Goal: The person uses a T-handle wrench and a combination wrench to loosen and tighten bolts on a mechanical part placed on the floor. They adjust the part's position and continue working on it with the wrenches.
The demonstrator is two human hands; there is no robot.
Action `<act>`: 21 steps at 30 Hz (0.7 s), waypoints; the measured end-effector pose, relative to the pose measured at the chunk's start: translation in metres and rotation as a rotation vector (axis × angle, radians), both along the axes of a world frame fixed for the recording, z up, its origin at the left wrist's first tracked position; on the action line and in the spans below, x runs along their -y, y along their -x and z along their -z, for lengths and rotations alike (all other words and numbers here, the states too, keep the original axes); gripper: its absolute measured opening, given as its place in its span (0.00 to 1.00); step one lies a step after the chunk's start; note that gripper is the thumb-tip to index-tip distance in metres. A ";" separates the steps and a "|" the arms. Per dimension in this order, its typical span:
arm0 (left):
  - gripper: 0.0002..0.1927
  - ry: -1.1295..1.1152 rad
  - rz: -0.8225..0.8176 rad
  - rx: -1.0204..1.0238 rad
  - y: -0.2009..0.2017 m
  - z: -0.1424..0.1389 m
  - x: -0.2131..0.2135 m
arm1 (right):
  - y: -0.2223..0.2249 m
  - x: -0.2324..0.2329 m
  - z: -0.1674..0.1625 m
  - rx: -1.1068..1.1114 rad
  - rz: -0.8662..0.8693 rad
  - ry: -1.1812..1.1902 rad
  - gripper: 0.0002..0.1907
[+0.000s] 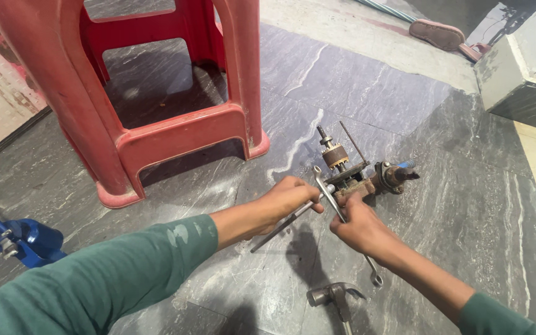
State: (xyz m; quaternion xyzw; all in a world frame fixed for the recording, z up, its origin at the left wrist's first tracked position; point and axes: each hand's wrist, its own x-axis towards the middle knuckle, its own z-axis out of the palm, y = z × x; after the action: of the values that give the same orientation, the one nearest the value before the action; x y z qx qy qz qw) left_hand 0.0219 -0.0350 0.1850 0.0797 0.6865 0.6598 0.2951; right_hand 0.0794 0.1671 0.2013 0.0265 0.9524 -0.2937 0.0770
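Observation:
A rusty motor assembly point(367, 177) with a wound rotor and shaft stands on the grey stone floor. My left hand point(290, 197) grips a long metal spanner point(280, 226) whose head reaches the assembly's base. My right hand point(358, 226) holds a second, slimmer spanner point(336, 201) that runs from beside the rotor down past my wrist to its ring end point(376, 279). Both tools meet at the same spot on the rusty bracket. Green sleeves cover both forearms.
A red plastic stool point(156, 93) stands at the upper left. A claw hammer point(337, 298) lies on the floor below my hands. A blue clamp-like tool point(29, 242) sits at the left edge. A sandal point(438, 34) and a concrete step point(522, 68) are at the upper right.

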 end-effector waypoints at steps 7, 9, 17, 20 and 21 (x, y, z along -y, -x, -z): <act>0.40 -0.092 0.229 -0.161 -0.014 0.003 0.018 | -0.003 -0.013 0.014 0.271 0.189 0.239 0.15; 0.48 -0.067 0.276 -0.176 -0.016 0.014 0.019 | -0.006 -0.011 0.014 0.328 0.277 0.349 0.17; 0.39 -0.364 0.179 -0.257 0.019 0.104 -0.014 | -0.014 -0.008 0.016 0.076 0.134 0.679 0.17; 0.23 -0.180 0.001 -0.188 0.025 0.129 -0.017 | -0.028 0.006 0.032 -0.106 0.217 0.475 0.25; 0.18 -0.076 -0.055 -0.144 0.025 0.133 -0.017 | -0.030 0.011 0.037 -0.067 0.190 0.246 0.17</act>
State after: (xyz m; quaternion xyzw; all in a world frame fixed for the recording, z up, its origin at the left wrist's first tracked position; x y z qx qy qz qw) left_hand -0.0030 -0.0181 0.0523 0.1192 0.6823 0.6857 0.2236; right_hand 0.1098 0.1564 0.1646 0.0968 0.9044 -0.4150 0.0196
